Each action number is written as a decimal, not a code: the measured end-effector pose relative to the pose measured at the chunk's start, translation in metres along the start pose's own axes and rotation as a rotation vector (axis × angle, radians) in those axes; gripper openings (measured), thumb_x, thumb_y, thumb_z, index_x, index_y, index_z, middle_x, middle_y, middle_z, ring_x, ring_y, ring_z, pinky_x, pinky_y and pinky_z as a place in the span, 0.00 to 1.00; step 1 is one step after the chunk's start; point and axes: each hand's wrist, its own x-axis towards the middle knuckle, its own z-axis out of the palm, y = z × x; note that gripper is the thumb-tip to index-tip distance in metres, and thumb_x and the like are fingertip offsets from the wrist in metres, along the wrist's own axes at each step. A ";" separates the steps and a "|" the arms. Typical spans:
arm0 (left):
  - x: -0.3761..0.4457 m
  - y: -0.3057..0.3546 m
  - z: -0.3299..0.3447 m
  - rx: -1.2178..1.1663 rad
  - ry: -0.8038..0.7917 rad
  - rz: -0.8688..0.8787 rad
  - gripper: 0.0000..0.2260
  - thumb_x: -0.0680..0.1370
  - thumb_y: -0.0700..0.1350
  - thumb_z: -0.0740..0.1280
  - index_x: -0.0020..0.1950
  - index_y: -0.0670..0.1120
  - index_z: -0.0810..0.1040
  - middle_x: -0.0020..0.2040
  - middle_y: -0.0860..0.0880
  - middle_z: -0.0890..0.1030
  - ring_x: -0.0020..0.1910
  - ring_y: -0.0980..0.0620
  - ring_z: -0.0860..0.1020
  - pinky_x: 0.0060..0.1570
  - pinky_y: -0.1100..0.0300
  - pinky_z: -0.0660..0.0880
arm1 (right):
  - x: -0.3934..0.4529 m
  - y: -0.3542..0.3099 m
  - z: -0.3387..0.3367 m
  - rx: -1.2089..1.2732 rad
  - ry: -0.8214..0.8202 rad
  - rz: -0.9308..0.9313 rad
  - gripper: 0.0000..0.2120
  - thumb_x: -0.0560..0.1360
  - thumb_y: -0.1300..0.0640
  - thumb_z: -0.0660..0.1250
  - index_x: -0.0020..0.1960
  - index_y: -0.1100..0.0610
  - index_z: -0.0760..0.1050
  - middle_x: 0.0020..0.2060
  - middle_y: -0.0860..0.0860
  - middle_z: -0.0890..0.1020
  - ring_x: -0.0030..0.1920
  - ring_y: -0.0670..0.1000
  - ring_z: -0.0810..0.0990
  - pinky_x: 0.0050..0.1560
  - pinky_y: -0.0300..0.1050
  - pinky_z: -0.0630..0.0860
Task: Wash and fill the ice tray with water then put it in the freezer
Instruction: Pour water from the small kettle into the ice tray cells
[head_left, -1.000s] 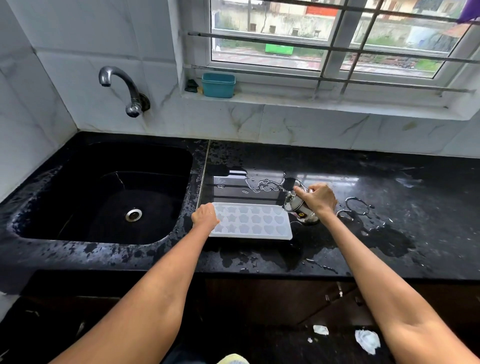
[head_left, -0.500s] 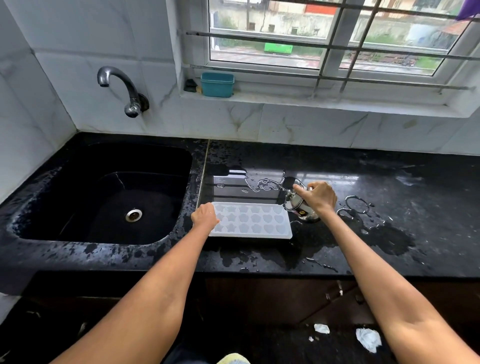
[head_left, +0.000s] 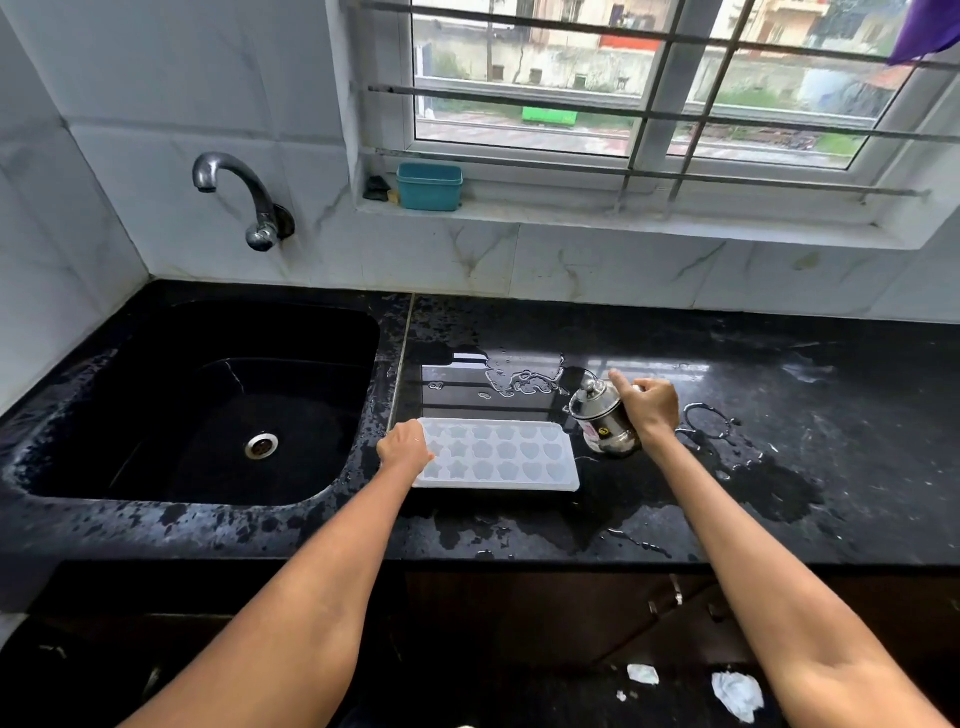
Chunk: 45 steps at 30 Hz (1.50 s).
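**Filling the ice tray from a little steel pot**

The big black desk (head_left: 779, 519) is wet, with puddles and splashes all over it. On the left is the black sink (head_left: 156, 483), and the tap (head_left: 244, 197) sticks out of the white wall above it. No water can be seen coming from the tap.

The ice tray (head_left: 498, 457) lies flat on the desk, just beside the sink's right edge. It is white, with star and heart shaped holes. It is hard to tell how much water is in the holes.

The step in hand looks like the filling part. The washing seems to be done, and the freezer is not in view.

The left hand (head_left: 404, 448) is at the left end of the tray. Its fingers are curled and seem to hold the tray's edge so it does not slide. The left arm reaches straight out from the person.

The right hand (head_left: 647, 408) has its fingers clamped on the steel pot (head_left: 605, 421), just beside the right end of the tray. The pot leans over toward the tray. The right arm reaches out too, bent a bit inward at the wrist.

Next, the person likely needs to tip the pot slowly over the holes. Pouring too fast could spill more water on the desk.
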 end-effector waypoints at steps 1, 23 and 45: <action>0.000 0.000 0.000 0.001 0.001 0.001 0.19 0.77 0.48 0.68 0.65 0.41 0.71 0.64 0.44 0.76 0.63 0.45 0.76 0.59 0.55 0.73 | 0.001 -0.001 -0.002 0.026 0.010 0.000 0.29 0.73 0.48 0.68 0.20 0.56 0.59 0.19 0.51 0.63 0.22 0.49 0.60 0.28 0.44 0.56; -0.002 0.000 -0.001 -0.001 -0.008 -0.001 0.19 0.77 0.47 0.68 0.65 0.40 0.72 0.64 0.44 0.77 0.64 0.45 0.75 0.59 0.54 0.73 | -0.013 -0.001 0.002 -0.329 -0.157 -0.282 0.22 0.72 0.49 0.68 0.24 0.54 0.66 0.25 0.50 0.72 0.31 0.50 0.71 0.37 0.41 0.67; -0.003 -0.001 -0.001 -0.001 -0.008 0.012 0.19 0.77 0.48 0.67 0.64 0.40 0.71 0.63 0.43 0.77 0.63 0.45 0.76 0.59 0.54 0.72 | -0.008 -0.004 -0.001 -0.161 -0.095 -0.150 0.26 0.72 0.51 0.68 0.20 0.53 0.61 0.19 0.47 0.65 0.22 0.46 0.63 0.28 0.36 0.59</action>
